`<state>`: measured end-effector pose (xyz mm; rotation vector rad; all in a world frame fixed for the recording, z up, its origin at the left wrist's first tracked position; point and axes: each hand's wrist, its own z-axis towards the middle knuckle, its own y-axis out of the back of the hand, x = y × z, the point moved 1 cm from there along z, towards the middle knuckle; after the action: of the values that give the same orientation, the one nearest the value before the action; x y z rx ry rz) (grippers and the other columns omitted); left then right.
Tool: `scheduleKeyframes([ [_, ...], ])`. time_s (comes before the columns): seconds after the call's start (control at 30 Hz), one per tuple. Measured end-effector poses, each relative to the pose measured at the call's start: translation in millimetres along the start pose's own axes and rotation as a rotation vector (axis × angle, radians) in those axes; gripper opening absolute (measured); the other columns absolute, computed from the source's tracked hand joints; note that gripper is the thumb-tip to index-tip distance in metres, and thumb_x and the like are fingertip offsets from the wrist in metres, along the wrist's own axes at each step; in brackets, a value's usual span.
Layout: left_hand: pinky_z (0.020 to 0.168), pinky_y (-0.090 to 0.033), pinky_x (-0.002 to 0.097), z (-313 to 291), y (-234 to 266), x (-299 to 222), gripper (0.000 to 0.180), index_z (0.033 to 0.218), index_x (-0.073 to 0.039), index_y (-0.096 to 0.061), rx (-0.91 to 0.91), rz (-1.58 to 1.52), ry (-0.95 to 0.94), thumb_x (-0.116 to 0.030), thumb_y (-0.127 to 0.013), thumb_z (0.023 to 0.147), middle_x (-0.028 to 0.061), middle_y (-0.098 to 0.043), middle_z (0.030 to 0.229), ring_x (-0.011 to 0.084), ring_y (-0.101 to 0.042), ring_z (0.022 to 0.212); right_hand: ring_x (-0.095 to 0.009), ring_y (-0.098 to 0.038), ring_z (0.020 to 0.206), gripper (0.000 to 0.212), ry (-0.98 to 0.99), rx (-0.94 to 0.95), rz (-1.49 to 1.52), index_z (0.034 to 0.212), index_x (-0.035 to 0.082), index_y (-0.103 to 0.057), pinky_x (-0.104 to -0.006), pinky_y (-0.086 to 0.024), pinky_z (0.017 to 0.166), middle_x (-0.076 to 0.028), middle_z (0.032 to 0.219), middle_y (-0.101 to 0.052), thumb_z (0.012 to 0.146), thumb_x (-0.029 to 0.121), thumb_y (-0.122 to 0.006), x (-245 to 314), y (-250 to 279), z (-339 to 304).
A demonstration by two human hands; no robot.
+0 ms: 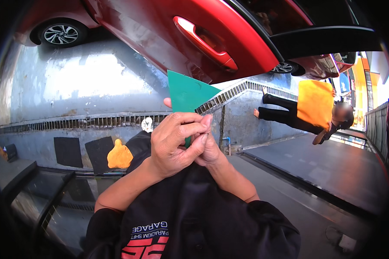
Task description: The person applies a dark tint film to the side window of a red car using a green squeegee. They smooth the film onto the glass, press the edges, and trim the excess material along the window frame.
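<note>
In the middle of the view my two hands meet in front of my black shirt. A flat green triangular plastic scraper [186,91] sticks up above them, one corner pointing right. My right hand [210,151], partly hidden behind the left, appears to grip its lower part; a fingertip shows past the scraper's left edge. My left hand [173,139] lies over it, with thumb and fingers pinched together at the right hand's fingertips. Whatever is in that pinch is too small to make out. Just beyond the scraper is the red car door [160,36] with its handle [205,44].
To the right, another person [285,114] in dark clothes holds up an orange cloth [315,103]. A drain grate [86,124] crosses the wet grey floor. Dark mats [68,152] and an orange cloth [119,155] lie at left. Another car wheel [61,34] stands upper left.
</note>
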<state>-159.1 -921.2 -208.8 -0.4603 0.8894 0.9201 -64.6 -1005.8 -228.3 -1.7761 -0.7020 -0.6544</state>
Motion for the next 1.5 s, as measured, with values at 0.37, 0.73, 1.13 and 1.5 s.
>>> scheduleKeyframes([
  [0.37,0.079,-0.058,0.034,-5.7,-1.8,-0.1,0.02,0.1,-0.002,-0.068,0.055,-0.037,0.014,0.002,-0.078,0.083,0.0166,-0.074,0.111,0.0235,-0.072,0.093,-0.008,-0.045,0.09,0.104,0.013,-0.041,0.014,0.163,0.009,-0.027,-0.0244,-0.04,0.074,0.001,0.121,-0.053,0.092,0.084,-0.042,3.9,-3.1,-1.2],
  [0.73,0.078,-0.059,0.0316,-10.0,10.4,-3.0,0.017,0.105,0.001,-0.073,0.145,-0.201,0.322,0.0,-0.075,0.089,0.0148,-0.077,0.106,0.021,-0.074,0.093,-0.008,-0.048,0.096,0.099,0.144,-0.144,-0.125,0.161,0.005,-0.031,-0.0243,-0.04,0.085,0.0,0.121,-0.054,0.095,0.078,-0.046,-2.1,-7.3,-4.3],
  [1.13,0.069,-0.057,0.0258,-11.3,23.6,-0.3,0.018,0.113,0.001,-0.071,0.018,-0.459,0.589,-0.002,-0.07,0.096,0.011,-0.069,0.107,0.0148,-0.069,0.087,-0.005,-0.048,0.076,0.078,0.168,-0.269,0.037,0.154,0.002,-0.036,-0.0201,-0.038,0.057,0.0,0.112,-0.057,0.103,0.057,-0.055,-5.0,-14.6,-6.6],
  [1.5,0.081,-0.051,0.0267,-15.5,35.0,19.6,0.019,0.105,-0.002,-0.065,-0.067,-0.307,0.454,-0.003,-0.077,0.091,0.0047,-0.062,0.098,0.0113,-0.061,0.088,-0.007,-0.049,0.065,0.038,0.371,-0.375,-0.107,0.132,0.003,-0.056,-0.0212,-0.038,0.051,-0.007,0.107,-0.061,0.097,0.005,-0.071,8.8,-31.2,-1.7],
])
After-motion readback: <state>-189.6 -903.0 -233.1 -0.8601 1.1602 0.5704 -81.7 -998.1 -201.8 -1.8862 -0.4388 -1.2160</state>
